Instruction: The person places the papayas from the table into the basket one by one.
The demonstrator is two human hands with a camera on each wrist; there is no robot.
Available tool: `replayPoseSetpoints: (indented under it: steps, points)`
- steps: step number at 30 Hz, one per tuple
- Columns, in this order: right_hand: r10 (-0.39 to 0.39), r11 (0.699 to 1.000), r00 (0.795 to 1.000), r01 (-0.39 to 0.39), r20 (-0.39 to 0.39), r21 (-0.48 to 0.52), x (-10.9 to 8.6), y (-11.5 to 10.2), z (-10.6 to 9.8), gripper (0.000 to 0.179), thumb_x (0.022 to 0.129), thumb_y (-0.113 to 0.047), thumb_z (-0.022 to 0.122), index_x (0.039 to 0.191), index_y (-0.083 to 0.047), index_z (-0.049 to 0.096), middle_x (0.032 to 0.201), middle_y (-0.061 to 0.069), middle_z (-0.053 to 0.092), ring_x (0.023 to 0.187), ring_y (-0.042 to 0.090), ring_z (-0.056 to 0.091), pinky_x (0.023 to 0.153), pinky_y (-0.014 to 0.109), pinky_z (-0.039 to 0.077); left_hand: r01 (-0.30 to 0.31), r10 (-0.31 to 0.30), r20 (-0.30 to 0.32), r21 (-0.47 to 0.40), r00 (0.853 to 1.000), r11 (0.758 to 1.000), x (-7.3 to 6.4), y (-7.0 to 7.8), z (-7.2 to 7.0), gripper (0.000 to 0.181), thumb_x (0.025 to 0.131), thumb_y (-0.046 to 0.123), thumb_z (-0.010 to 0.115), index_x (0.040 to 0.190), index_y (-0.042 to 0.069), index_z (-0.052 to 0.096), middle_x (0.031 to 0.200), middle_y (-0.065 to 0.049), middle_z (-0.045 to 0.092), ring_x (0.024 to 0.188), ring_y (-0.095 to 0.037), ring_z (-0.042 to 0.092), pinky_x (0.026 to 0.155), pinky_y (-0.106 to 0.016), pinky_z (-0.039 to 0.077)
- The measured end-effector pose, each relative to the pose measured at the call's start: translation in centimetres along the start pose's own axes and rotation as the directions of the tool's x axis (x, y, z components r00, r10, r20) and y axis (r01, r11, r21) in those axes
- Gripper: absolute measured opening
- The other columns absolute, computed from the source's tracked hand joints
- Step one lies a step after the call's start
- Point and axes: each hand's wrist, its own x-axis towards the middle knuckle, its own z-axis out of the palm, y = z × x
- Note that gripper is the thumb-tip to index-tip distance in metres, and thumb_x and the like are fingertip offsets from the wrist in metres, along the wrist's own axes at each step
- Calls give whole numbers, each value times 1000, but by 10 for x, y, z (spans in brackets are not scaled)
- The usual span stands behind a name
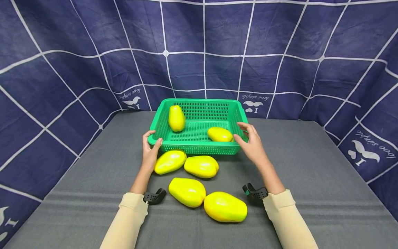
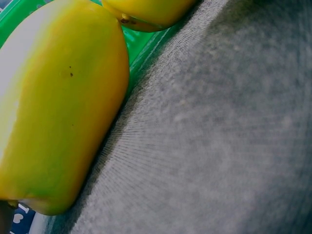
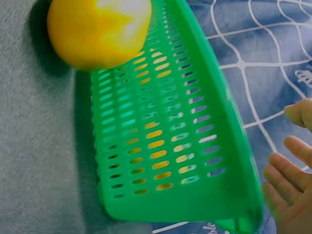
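Note:
A green plastic basket [image 1: 200, 148] with slotted walls stands at the far side of the grey surface. My left hand [image 1: 150, 152] holds its front left corner, thumb over the front rim and fingers along the left side. My right hand [image 1: 252, 143] is at the front right corner; in the right wrist view its fingers [image 3: 287, 180] are spread and apart from the rim. Inside the basket, one yellow papaya [image 1: 176, 118] leans at the left and another papaya [image 1: 220, 134] lies at the front right. The left wrist view shows a papaya [image 2: 63, 107] up close; the left hand is mostly hidden there.
Several papayas lie in front of the basket: one papaya [image 1: 170, 162] by my left hand, another papaya [image 1: 201, 166] beside it, and two nearer papayas [image 1: 187, 192] between my forearms. A dark blue cloth [image 1: 224, 72] with white lines hangs behind and at both sides.

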Motion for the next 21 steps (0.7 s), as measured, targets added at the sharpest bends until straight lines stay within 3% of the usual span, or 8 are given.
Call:
replayPoseSetpoints:
  steps: [10,21]
  points:
    - [-43,997,993,50,110,-65,-11,-22,-4,44,89,-28,57,129,-13,46,129,6,47,120,23,44,103,43,33,-2,2,6,11,1000,1000,1,-1,-1,46,92,10,48,132,1,27,141,-8,20,127,-13,19,94,-30,24]
    - [-132,986,950,154,282,-58,-27,-42,7,41,87,-22,60,125,-11,50,123,7,52,113,24,48,97,43,39,0,0,1,10,1000,1000,0,0,0,46,91,9,48,132,1,27,140,-7,22,127,-13,19,94,-28,26]
